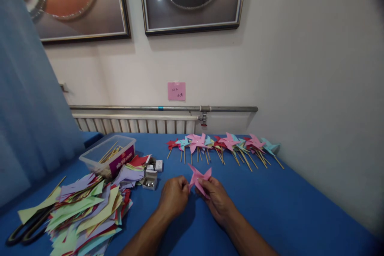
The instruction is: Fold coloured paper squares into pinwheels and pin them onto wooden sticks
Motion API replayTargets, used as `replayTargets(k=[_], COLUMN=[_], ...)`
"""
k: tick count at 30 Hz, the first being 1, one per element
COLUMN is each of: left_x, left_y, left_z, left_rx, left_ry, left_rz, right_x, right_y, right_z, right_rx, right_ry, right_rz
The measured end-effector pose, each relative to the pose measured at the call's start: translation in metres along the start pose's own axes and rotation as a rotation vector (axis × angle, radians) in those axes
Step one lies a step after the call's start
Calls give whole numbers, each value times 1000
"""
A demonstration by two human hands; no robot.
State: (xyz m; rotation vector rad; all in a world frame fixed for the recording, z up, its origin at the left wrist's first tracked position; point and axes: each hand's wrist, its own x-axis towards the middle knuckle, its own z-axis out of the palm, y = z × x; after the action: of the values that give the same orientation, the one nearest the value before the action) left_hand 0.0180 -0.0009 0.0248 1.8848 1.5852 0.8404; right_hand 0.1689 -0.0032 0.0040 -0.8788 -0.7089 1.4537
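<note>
A pink paper pinwheel point(196, 177) is held up over the blue tabletop point(255, 208). My right hand point(217, 200) grips it from the right, thumb pressed near its centre and fingers behind the paper. My left hand point(175, 196) is closed right beside the left blade, fingers curled together; what they hold is hidden. No stick shows below this pinwheel. Left of my hands, a small open box point(150, 180) contains shiny metal pins, with another little white box point(159, 165) just behind it.
Finished pinwheels on sticks point(229, 142) lie in a row at the back. On the left are a heap of coloured paper pieces point(87, 212), black-handled scissors point(30, 228) and a clear plastic tub point(87, 158) with wooden sticks. A radiator point(138, 124) runs along the wall.
</note>
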Motion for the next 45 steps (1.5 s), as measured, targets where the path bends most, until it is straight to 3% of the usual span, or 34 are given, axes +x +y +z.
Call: replayTargets(k=[26,45], left_x=[-3,-4], left_y=[3,1], left_z=[4,9], left_rx=[107,58], left_ry=[12,23], left_rz=[24,41], right_x=[3,4], right_y=[2,2], right_z=[0,-3], right_rx=[40,32], right_ry=[35,64], right_rz=[-20,-31])
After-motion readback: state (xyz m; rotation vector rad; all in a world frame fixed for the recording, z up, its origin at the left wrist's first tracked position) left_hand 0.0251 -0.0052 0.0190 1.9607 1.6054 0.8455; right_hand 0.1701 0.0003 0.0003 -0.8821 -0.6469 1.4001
